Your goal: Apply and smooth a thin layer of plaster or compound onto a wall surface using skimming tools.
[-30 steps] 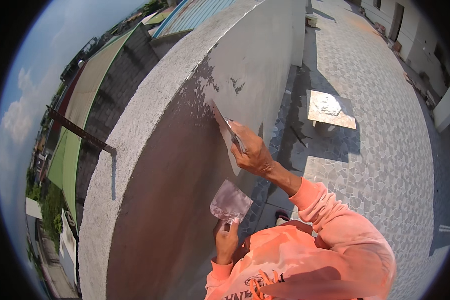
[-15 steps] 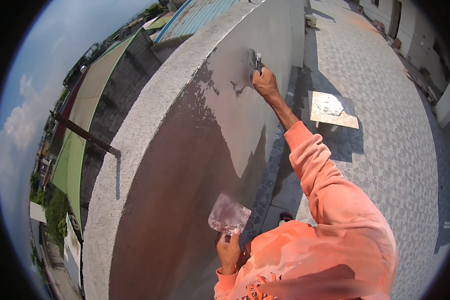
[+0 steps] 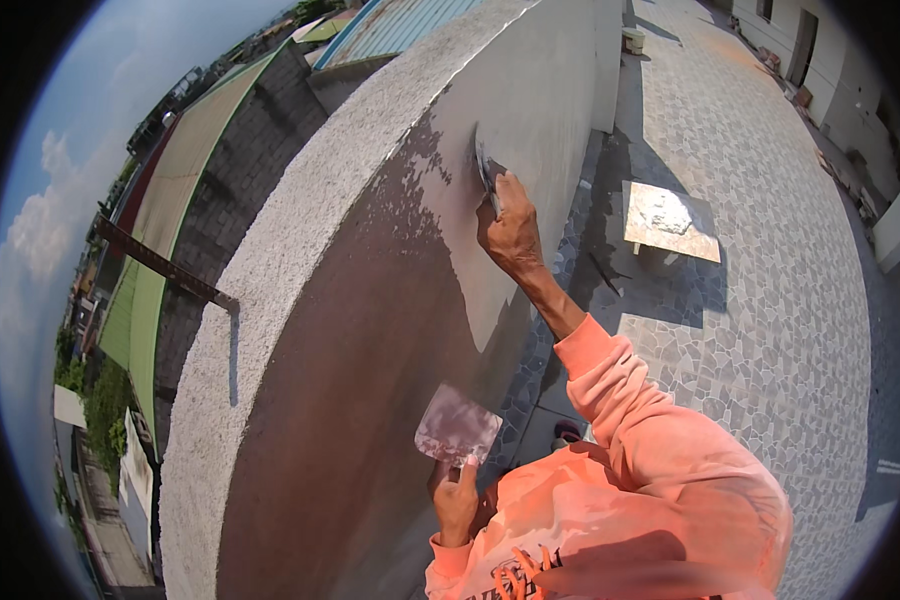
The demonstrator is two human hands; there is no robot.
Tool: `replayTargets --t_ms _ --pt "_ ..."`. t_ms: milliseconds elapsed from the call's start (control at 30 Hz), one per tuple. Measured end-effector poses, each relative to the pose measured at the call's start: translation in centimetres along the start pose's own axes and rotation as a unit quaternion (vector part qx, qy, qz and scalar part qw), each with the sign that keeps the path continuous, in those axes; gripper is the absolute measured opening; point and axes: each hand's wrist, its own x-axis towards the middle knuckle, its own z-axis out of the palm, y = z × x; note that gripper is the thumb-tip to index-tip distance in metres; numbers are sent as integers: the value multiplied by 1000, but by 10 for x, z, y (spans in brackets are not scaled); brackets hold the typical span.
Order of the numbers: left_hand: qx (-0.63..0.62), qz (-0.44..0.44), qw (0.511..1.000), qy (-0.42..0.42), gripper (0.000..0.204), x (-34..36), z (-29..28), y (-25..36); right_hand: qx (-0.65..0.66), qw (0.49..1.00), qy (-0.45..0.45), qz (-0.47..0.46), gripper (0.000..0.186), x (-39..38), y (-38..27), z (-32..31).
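Note:
My right hand (image 3: 510,230) grips a steel plastering trowel (image 3: 487,172) and presses its blade flat against the grey rendered parapet wall (image 3: 370,330). The blade lies at the border between the darker wet patch and the lighter dry plaster. Low and close to my chest, my left hand (image 3: 455,500) holds a square plaster-smeared hawk (image 3: 457,428) by its handle, level and just off the wall. Both arms wear orange sleeves.
A mortar board (image 3: 672,222) with a heap of plaster stands on the patterned paved floor (image 3: 770,330) to the right. The wall's rough top (image 3: 300,230) runs along the left, with rooftops and sky beyond. Buildings and loose items line the far right edge.
My right hand first swept the trowel up the wall to a far, high spot, then came back down toward me. The left hand with the hawk stayed nearly still.

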Motion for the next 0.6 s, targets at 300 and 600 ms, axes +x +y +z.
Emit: replayTargets --t_ms 300,600 --pt "-9 -59 997 -54 20 8 10 7 19 997 -47 -54 30 -39 -39 -24" --pt "-53 -31 995 -74 19 7 15 6 92 933 -95 334 19 -15 28 -45"
